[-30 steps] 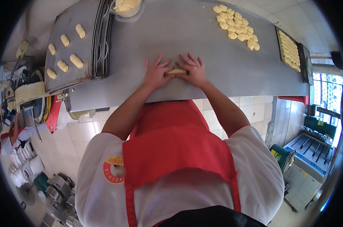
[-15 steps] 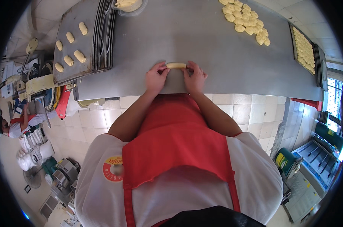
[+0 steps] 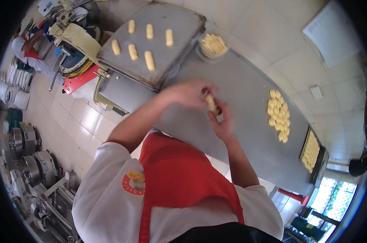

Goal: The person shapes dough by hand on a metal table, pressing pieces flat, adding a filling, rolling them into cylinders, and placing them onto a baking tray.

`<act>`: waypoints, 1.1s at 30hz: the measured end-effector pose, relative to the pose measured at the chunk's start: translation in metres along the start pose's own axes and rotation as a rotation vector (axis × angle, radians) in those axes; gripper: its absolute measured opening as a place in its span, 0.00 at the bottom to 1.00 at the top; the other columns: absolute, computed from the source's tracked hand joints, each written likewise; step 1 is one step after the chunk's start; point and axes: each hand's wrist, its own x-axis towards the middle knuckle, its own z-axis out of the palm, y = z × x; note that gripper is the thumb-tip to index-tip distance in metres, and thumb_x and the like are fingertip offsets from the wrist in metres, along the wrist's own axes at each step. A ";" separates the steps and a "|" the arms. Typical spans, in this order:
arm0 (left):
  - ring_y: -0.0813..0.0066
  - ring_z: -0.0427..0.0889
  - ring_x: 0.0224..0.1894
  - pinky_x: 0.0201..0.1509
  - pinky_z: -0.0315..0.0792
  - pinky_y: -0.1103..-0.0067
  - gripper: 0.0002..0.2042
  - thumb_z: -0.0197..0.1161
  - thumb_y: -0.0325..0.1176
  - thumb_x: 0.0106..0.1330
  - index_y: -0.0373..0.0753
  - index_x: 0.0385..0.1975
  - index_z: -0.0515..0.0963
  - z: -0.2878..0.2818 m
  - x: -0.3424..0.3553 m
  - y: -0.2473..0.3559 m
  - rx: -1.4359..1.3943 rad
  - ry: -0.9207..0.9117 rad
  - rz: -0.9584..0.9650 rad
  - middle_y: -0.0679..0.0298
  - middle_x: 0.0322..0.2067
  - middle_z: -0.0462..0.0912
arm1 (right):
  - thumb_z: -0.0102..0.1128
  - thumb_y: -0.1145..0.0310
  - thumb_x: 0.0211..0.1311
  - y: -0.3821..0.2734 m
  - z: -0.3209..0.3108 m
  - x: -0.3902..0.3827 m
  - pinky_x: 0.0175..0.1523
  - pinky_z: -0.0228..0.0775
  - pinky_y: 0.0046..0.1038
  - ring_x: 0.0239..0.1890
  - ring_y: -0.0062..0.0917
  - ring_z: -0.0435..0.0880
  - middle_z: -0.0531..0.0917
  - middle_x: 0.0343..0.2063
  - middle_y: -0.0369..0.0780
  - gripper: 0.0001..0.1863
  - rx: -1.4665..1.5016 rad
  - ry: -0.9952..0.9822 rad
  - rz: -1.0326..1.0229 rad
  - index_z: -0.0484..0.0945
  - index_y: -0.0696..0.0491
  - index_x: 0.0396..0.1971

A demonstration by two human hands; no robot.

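We hold a short pale-yellow roll of shaped dough (image 3: 210, 103) lifted clear of the long grey steel worktable (image 3: 248, 93); our left hand (image 3: 187, 92) closes its fingers over the far upper end and our right hand (image 3: 223, 123) pinches the near lower end, so the roll runs slanted between the two grips. Both hands are blurred, so we cannot tell how hard the fingers press.

To carry this well, we judge that the pinch should stay light and even at both ends, so that the soft roll neither stretches in the middle nor flattens under the fingertips.

Up and to the left of the grip lies the dark square metal baking tray (image 3: 179, 30), bearing six finished dough rolls (image 3: 149, 60) in two loose rows; bare tray remains on the side nearest the grip, and its raised corner rim stands between us and that room. Just beyond the grip sits a round bowl of pale yellow strips (image 3: 213, 44). Well to the right lie a heap of small dough lumps (image 3: 278, 115) and, further, a filled dark tray (image 3: 312, 150). The table under the grip is bare, its near edge close to our red apron (image 3: 179, 178)
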 end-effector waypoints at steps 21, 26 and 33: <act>0.55 0.73 0.68 0.72 0.65 0.62 0.33 0.68 0.55 0.66 0.31 0.60 0.79 -0.204 -0.239 -0.115 -0.558 1.045 0.159 0.47 0.62 0.76 | 0.72 0.56 0.63 0.000 0.320 0.493 0.61 0.80 0.39 0.54 0.39 0.89 0.84 0.63 0.46 0.40 -0.274 -0.102 0.218 0.69 0.55 0.73; 0.54 0.76 0.65 0.69 0.68 0.61 0.32 0.69 0.53 0.65 0.27 0.56 0.81 -0.212 -0.192 -0.097 -0.521 0.786 0.284 0.44 0.60 0.77 | 0.72 0.58 0.63 -0.023 0.288 0.464 0.62 0.78 0.40 0.54 0.42 0.87 0.85 0.60 0.47 0.35 -0.218 -0.016 0.227 0.74 0.55 0.68; 0.54 0.77 0.61 0.66 0.70 0.62 0.35 0.71 0.60 0.63 0.29 0.53 0.82 -0.131 -0.139 -0.051 -0.777 0.378 0.323 0.46 0.56 0.77 | 0.71 0.70 0.62 0.023 0.102 0.206 0.67 0.73 0.43 0.64 0.47 0.77 0.78 0.65 0.46 0.24 -0.509 0.253 0.107 0.81 0.54 0.60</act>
